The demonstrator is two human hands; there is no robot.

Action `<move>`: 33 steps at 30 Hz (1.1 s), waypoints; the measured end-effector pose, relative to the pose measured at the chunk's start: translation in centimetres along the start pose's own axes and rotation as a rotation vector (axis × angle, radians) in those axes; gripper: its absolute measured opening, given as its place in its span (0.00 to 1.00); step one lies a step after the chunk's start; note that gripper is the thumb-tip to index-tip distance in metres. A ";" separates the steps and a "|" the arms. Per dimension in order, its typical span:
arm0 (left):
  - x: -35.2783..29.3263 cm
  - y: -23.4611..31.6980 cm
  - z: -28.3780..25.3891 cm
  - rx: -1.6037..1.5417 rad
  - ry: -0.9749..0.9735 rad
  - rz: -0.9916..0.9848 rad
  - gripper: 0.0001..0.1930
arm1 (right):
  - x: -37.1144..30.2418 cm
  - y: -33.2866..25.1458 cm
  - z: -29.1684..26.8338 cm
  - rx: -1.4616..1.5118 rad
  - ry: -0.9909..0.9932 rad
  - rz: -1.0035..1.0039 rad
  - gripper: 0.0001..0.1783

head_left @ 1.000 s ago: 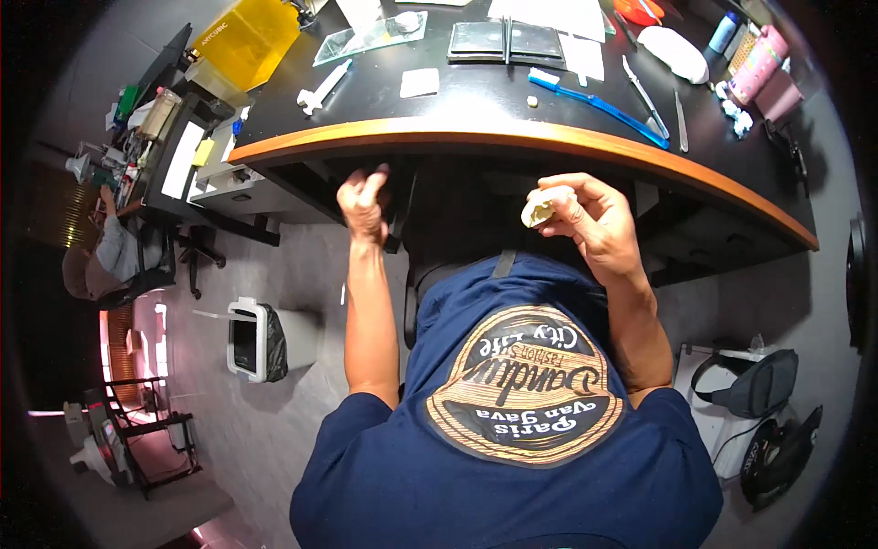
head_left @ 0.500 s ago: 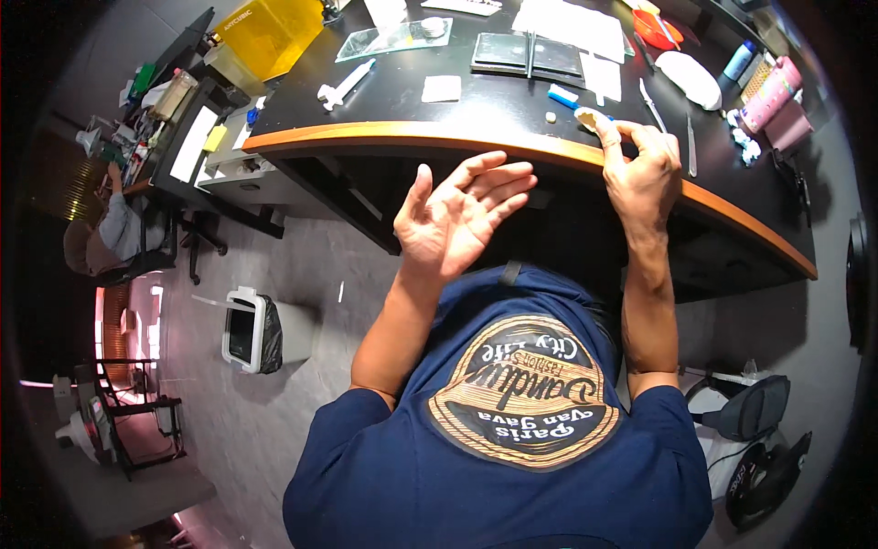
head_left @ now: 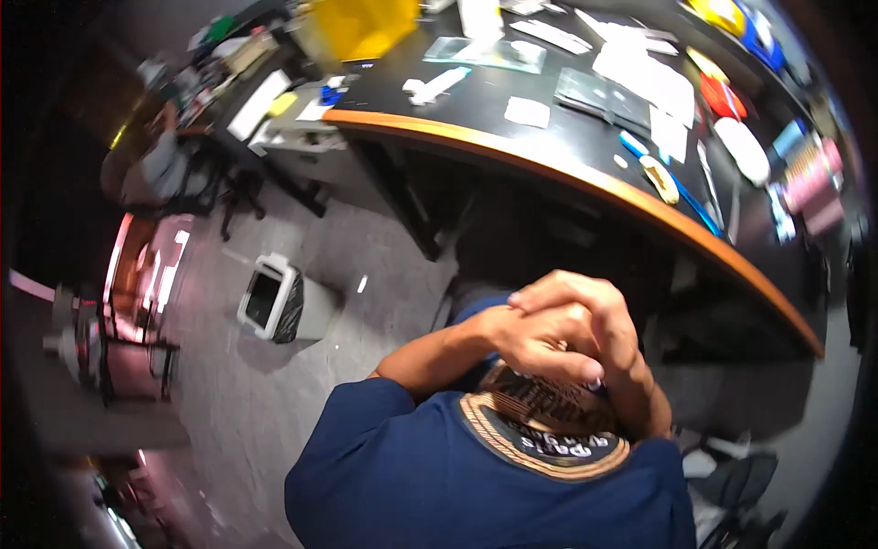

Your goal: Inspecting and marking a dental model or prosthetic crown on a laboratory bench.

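Note:
My left hand (head_left: 540,343) and my right hand (head_left: 599,316) are clasped together in front of my chest, above the printed navy shirt (head_left: 402,457). The right hand's fingers bend over the back of the left. The left thumb points right, while its other fingers are mostly hidden. No object shows in either hand. On the desk beyond, a small cream-coloured curved piece (head_left: 660,181) lies near the front edge, against a thin blue stick (head_left: 697,212). A small pale round bit (head_left: 621,161) lies beside it.
The black desk (head_left: 476,105) has an orange-brown front edge. It carries a white square (head_left: 528,112), a syringe-like white tool (head_left: 441,85), a dark flat case (head_left: 604,99) and white papers (head_left: 645,73). A lined bin (head_left: 283,302) stands on the floor; another person (head_left: 155,169) sits far left.
My right hand has let go of the cream piece, left it on the desk and drawn back to my chest. My left hand has come in to meet it. The view has turned.

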State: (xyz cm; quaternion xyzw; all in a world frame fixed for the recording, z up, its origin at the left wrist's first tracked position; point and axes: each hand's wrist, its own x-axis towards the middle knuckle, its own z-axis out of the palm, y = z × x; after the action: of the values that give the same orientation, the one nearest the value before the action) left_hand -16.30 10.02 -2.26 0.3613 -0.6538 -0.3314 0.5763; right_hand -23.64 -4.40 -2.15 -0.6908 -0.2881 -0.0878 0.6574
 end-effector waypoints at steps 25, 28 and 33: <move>9.6 -9.0 8.6 -1.984 -0.176 0.915 0.25 | -4.3 -2.0 3.0 -0.094 0.633 -0.210 0.42; 10.3 -9.4 9.7 -2.460 -0.231 0.922 0.20 | -4.4 -3.4 3.5 -0.193 0.701 -0.208 0.41; 13.5 -7.6 11.8 -2.367 -0.049 1.266 0.15 | -4.9 -5.2 2.6 -0.300 0.439 -0.221 0.41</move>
State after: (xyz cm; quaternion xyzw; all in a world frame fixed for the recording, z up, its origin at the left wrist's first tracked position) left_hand -28.32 -5.23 -3.15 -0.7193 -0.0399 -0.3783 0.5814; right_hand -31.01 -3.42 -0.41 -0.7091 -0.1961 -0.3479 0.5811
